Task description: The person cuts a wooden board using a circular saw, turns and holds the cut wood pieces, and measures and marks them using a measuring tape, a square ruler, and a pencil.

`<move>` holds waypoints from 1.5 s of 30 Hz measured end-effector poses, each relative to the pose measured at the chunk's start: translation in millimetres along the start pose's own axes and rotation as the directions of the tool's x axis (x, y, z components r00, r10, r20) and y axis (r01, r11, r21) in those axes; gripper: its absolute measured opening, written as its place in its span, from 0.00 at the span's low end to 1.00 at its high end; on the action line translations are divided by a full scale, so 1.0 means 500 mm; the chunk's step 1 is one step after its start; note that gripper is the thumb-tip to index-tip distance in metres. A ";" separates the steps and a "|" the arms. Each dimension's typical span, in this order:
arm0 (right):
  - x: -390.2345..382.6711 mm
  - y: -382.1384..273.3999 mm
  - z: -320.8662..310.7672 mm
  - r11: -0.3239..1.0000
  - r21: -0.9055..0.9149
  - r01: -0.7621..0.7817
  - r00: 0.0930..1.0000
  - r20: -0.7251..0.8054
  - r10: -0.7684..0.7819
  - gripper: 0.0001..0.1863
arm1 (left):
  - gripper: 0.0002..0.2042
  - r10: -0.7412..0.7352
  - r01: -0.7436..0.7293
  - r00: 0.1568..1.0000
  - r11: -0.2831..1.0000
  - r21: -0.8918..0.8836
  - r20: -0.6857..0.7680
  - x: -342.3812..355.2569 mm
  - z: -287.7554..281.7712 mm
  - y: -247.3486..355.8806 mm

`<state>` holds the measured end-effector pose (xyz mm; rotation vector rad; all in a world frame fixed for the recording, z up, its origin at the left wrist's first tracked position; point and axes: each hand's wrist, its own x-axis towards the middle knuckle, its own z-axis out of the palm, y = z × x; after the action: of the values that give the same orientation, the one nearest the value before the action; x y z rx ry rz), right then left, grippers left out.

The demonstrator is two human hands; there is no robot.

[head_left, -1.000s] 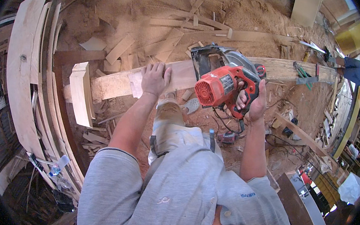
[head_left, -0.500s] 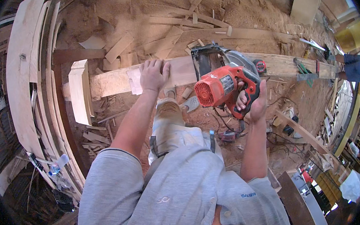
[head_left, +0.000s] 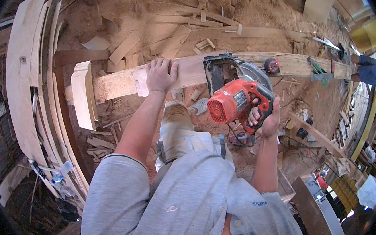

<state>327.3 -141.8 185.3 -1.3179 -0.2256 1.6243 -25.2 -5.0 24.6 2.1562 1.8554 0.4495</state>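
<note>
My left hand (head_left: 159,75) lies with fingers extended on a pale board (head_left: 188,72), which rests on a long timber beam (head_left: 113,86) across the view. My right hand (head_left: 263,115) grips the handle of a red circular saw (head_left: 229,102). The saw's dark baseplate (head_left: 215,72) overlaps the right end of the pale board; whether it touches is unclear. A red-and-black tape measure (head_left: 271,66) sits on the beam just right of the saw. Farther right on the beam lie green tools (head_left: 319,72). A short upright offcut (head_left: 83,95) stands across the beam's left part.
Long planks (head_left: 29,95) are stacked along the left. Sawdust and offcuts (head_left: 124,49) cover the ground beyond the beam. Below the saw are a power tool (head_left: 239,140) and cords. A slanted board (head_left: 319,137) lies at the right. Another person's legs (head_left: 367,70) show at the far right.
The saw and my right hand have moved down in the view, toward me, while the beam sits slightly higher. The tape measure, earlier partly behind the saw, now shows fully.
</note>
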 end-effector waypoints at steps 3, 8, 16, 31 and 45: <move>0.000 0.002 0.000 1.000 0.020 0.007 1.000 -0.004 -0.007 0.42 | 0.16 0.016 -0.016 1.000 1.000 -0.009 -0.008 -0.001 -0.001 -0.001; 0.002 0.004 -0.007 0.999 0.036 0.003 1.000 0.010 -0.004 0.42 | 0.15 0.042 -0.042 0.999 0.999 -0.013 0.028 0.000 -0.005 -0.002; 0.024 -0.006 0.011 1.000 0.014 0.016 1.000 0.013 -0.016 0.42 | 0.15 0.056 -0.057 0.998 0.998 0.011 0.020 -0.003 -0.007 0.001; 0.066 -0.039 0.062 0.999 -0.008 0.045 0.998 -0.041 -0.045 0.41 | 0.18 0.042 -0.043 0.999 0.999 0.029 0.030 -0.006 0.000 -0.001; 0.092 -0.054 0.070 0.999 -0.009 0.050 0.999 -0.021 -0.050 0.41 | 0.19 0.044 -0.045 0.998 0.999 0.025 0.045 -0.005 -0.001 -0.003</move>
<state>317.7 -78.7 187.3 -1.3250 -0.2514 1.5685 -27.1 -7.2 24.3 2.2100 1.8024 0.3849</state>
